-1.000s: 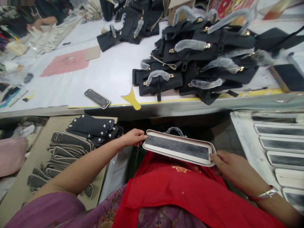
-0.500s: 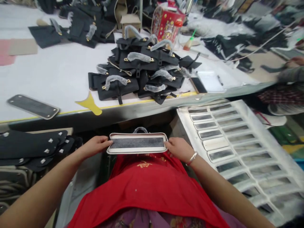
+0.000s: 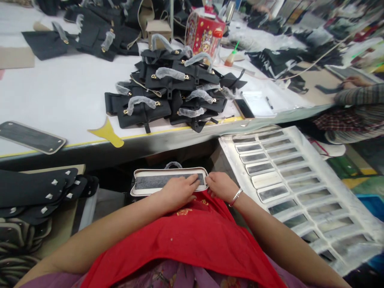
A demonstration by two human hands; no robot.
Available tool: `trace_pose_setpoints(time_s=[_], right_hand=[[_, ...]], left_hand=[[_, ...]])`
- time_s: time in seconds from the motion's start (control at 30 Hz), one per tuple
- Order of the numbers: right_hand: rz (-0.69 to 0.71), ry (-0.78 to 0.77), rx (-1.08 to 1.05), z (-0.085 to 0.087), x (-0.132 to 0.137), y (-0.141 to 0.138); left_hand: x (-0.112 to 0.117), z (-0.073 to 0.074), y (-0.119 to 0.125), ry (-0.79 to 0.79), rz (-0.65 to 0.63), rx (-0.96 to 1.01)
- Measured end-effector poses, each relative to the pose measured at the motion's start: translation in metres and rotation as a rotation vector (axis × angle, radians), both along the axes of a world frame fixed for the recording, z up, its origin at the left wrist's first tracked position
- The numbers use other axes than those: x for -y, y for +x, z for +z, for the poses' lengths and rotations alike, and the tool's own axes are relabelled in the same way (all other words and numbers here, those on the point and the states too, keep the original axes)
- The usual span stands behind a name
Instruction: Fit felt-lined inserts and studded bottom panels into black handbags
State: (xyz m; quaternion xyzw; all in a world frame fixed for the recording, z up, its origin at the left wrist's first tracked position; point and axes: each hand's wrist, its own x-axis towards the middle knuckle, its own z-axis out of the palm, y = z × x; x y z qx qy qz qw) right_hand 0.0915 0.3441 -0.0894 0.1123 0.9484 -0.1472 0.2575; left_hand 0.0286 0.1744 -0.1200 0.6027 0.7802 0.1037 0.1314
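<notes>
Both hands meet on a cream-edged oblong panel (image 3: pixel 150 182) with a grey centre, held over a red apron (image 3: pixel 192 236). The left hand (image 3: pixel 177 192) lies flat on its right half; the right hand (image 3: pixel 220 186) grips its right end. Beyond the hands lies a pile of black handbags (image 3: pixel 171 92); right of the right hand, a white tray (image 3: pixel 303 136) of similar panels.

Under the left hand (image 3: pixel 177 192) and right hand (image 3: pixel 220 186) lies a flat oblong panel (image 3: pixel 150 182) with a matt, felt-like grey centre and smooth cream rim. Below the hands, smooth red cloth (image 3: pixel 192 236). Beyond them, matt black bags (image 3: pixel 171 96) with handles wrapped in foam.
</notes>
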Motion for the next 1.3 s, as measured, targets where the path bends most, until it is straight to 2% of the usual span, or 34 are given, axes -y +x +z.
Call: trace_pose_setpoints(time_s=[0.23,0.33,0.5,0.77,0.97,1.03,1.17,1.2,1.23,1.3], right_hand=[[0.016,0.050,-0.079,0.006,0.003,0.003],[0.024,0.117,-0.122,0.008,0.006,0.005],[0.073,0.198,-0.120,0.003,0.008,0.005],[0.131,0.180,-0.121,-0.006,0.005,0.003],[0.044,0.117,-0.148,-0.007,0.004,0.000],[-0.082,-0.075,-0.134,-0.010,-0.001,0.001],[-0.541,-0.909,0.083,-0.025,-0.020,0.008],[-0.622,-1.070,0.108,-0.031,-0.024,0.010],[-0.673,-1.183,0.109,-0.036,-0.027,0.012],[-0.721,-1.294,0.078,-0.047,-0.030,0.014]], left_hand=[[0.006,0.001,0.000,0.014,0.002,-0.052],[0.005,0.000,0.000,0.012,-0.005,-0.058],[0.007,-0.001,-0.002,0.034,-0.011,-0.045],[0.009,-0.003,-0.003,0.038,-0.006,-0.065],[0.006,-0.001,-0.004,0.003,-0.022,-0.091],[0.006,0.000,-0.004,-0.001,-0.030,-0.099],[0.007,0.001,-0.006,0.016,-0.037,-0.074],[0.007,0.001,-0.006,0.019,-0.034,-0.068],[0.007,0.001,-0.006,0.022,-0.031,-0.064],[0.007,0.000,-0.007,0.026,-0.027,-0.056]])
